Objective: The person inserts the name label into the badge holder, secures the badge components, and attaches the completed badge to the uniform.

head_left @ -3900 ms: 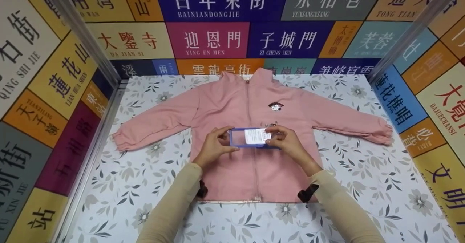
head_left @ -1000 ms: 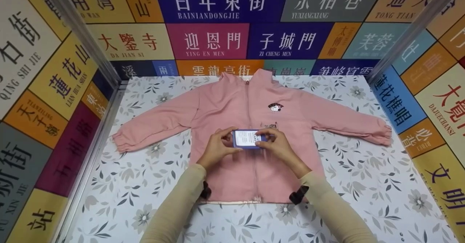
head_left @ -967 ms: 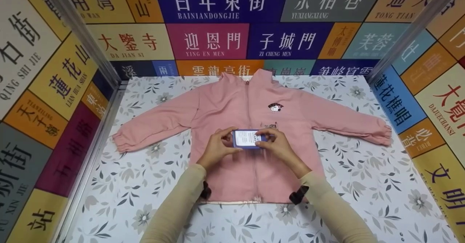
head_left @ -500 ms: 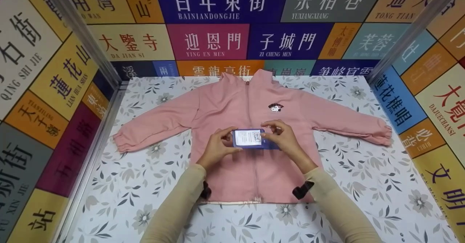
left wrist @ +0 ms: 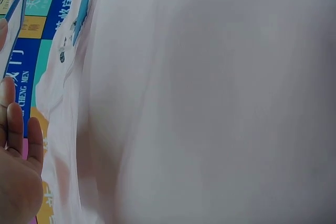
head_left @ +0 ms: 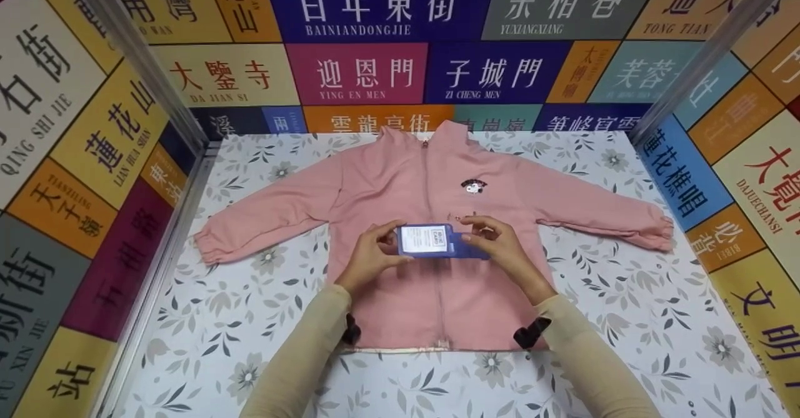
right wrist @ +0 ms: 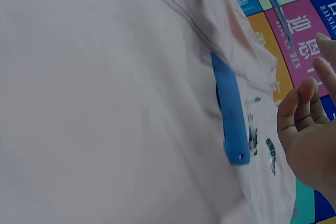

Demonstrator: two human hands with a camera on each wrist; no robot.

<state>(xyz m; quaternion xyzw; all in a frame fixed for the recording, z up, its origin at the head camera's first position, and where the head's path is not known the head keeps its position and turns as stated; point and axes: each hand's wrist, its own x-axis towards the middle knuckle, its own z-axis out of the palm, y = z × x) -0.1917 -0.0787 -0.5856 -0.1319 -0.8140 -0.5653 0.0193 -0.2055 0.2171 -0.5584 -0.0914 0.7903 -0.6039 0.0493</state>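
Observation:
My left hand (head_left: 372, 252) pinches the left end of a blue-framed card holder (head_left: 426, 240), with a white printed card inside it. The holder is held up over a pink zip jacket (head_left: 381, 305), front side up with both sleeves spread. My right hand (head_left: 497, 243) hovers just right of the holder, thumb and fingers apart. In the right wrist view nothing sits between the fingers of that right hand (right wrist: 312, 135). A flat blue piece (right wrist: 231, 114) with a small hole lies on the jacket, close to the right hand; in the head view the holder partly overlaps it.
The jacket lies on a table (head_left: 237, 349) covered in white leaf-and-flower print. Printed sign-pattern walls (head_left: 362, 71) enclose the back and both sides, with metal posts at the corners. A black cartoon print (head_left: 474, 186) marks the jacket's chest.
The white card, earlier partway along the frame in my right hand, has slid left into the holder. My right hand has let go and shifted right; my left hand has kept its grip.

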